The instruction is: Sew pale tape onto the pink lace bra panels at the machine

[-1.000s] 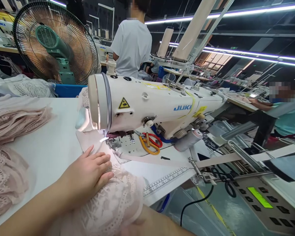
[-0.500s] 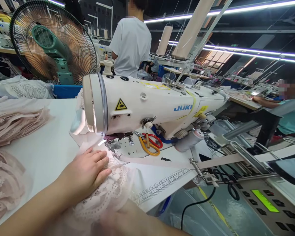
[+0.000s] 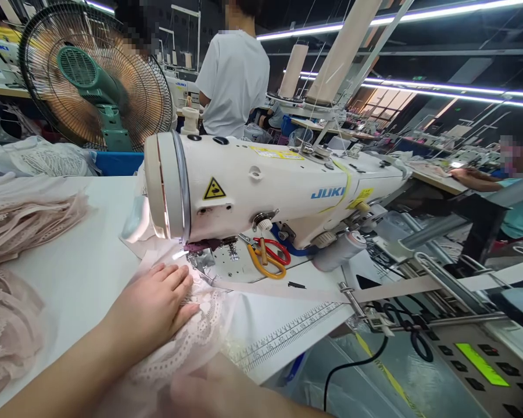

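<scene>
Pale pink lace [image 3: 207,322] is pressed to a white table [image 3: 100,232] by the left hand [image 3: 157,299], fingers extended, just before a sewing machine [image 3: 253,180]; the blurred right hand [image 3: 213,383] is seen at the lace's near side, its finger grip impossible to tell.

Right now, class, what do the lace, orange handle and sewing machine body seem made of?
Lace: soft, matt textile, thin with patterned holes; fibre unclear. Orange handle: probably smooth plastic, given its even colour. Sewing machine body: likely painted metal, its white surface softly glossy.
</scene>
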The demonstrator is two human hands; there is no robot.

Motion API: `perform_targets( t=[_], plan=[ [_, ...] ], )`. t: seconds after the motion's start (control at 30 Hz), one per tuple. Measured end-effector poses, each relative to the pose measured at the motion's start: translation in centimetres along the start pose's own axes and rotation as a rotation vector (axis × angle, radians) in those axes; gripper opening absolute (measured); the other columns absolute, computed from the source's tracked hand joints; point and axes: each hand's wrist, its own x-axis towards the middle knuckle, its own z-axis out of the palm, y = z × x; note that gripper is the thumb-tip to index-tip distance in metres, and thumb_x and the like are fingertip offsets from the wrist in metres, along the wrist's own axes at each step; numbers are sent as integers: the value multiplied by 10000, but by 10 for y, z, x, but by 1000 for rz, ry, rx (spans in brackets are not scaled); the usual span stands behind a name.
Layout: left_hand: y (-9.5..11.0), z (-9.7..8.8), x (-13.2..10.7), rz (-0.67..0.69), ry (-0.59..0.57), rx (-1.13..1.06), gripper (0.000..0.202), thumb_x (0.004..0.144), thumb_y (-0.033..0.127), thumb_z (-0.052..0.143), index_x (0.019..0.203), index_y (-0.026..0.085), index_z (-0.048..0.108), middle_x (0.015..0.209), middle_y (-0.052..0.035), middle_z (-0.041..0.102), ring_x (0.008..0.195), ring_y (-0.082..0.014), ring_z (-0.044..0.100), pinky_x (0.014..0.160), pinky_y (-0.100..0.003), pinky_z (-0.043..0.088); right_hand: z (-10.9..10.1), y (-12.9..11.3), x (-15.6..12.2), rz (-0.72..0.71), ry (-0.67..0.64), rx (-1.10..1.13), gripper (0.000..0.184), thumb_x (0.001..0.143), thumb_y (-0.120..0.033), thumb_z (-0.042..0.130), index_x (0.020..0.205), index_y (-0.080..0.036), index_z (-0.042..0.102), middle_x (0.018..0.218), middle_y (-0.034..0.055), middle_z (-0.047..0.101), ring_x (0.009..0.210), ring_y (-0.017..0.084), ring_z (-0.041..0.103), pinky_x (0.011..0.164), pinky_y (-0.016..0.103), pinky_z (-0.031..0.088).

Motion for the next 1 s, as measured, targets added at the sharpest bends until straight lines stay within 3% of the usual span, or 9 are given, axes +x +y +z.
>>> perform_targets(
  t=[0.2, 0.4, 0.57, 0.77, 1.0],
  plan=[
    [-8, 5, 3, -53, -5, -4, 558, 956, 453, 317, 1218, 68, 626, 1287, -194, 593, 1173, -372, 562, 981, -542, 444, 3, 1, 9, -11, 28, 73, 679, 452, -582, 849, 916, -122, 664, 810, 42, 617, 744, 134, 589, 831, 361, 425],
    [-13, 12, 3, -97, 22, -31, 543, 936, 458, 359, 1237, 88, 619, 1271, -193, 607, 1132, -373, 585, 972, -532, 448, 9, -4, 15, -117, -6, 73, 513, 529, -536, 834, 777, -145, 615, 738, 7, 562, 762, 141, 554, 805, 337, 404],
    [-12, 8, 3, -162, -13, -38, 550, 925, 451, 366, 1234, 71, 615, 1201, -241, 614, 1071, -385, 596, 852, -511, 516, 10, -4, 16, -128, 5, 97, 545, 507, -519, 846, 854, -152, 641, 782, 6, 574, 731, 123, 554, 781, 315, 421],
    [-21, 11, 0, -170, -19, -164, 568, 946, 505, 307, 1291, 140, 573, 1279, -162, 601, 1132, -330, 574, 916, -473, 488, 10, 0, 19, -137, 31, 107, 543, 517, -515, 848, 859, -144, 649, 774, 3, 576, 737, 122, 571, 766, 305, 429],
    [-22, 5, 1, -140, -95, -149, 607, 952, 509, 246, 1308, 117, 544, 1318, -186, 563, 1145, -320, 560, 933, -469, 465, 18, -1, 19, -176, 32, 129, 570, 520, -491, 853, 930, -139, 673, 808, 14, 581, 744, 113, 547, 787, 295, 437]
  ],
)
